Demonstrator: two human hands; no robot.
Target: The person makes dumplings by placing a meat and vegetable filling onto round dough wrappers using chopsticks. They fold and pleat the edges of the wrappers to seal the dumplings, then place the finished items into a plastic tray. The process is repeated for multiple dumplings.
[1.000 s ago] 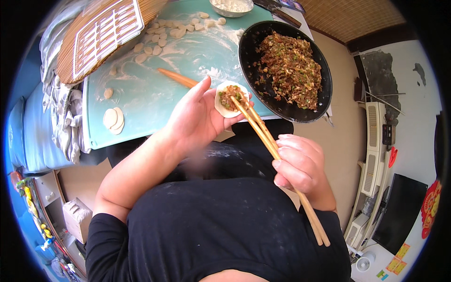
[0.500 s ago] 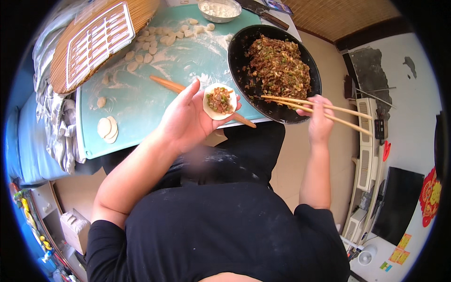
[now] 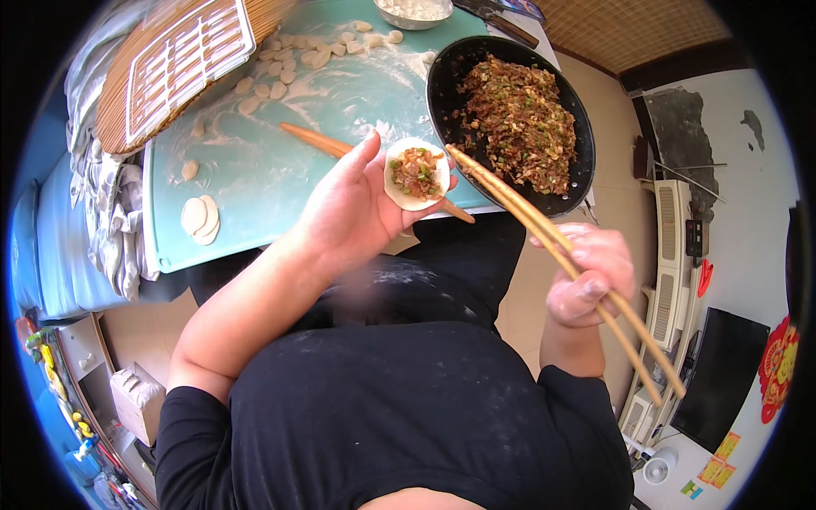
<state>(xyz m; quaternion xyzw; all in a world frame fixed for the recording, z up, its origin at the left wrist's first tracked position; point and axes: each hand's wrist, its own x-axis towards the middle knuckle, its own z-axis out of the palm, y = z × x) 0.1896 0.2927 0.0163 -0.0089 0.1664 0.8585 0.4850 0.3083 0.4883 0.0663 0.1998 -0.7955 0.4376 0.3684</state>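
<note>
On the palm and fingers of my left hand lies a round dumpling wrapper, with a mound of meat and green vegetable filling in its middle. My right hand grips a pair of long wooden chopsticks. Their tips are close together, just right of the wrapper near its filling. Behind them stands a black pan heaped with the same filling. A wooden rolling pin lies on the mat, partly hidden by my left hand.
A floured green mat covers the table. Several dough pieces lie toward its back, and flat wrappers are stacked at left. A bowl of flour, a knife and a round woven tray with a white rack are farther back.
My right hand has come nearer and turned, swinging the chopstick tips from over the pan to beside the wrapper. My left hand still holds the filled wrapper. The view has shifted slightly.
</note>
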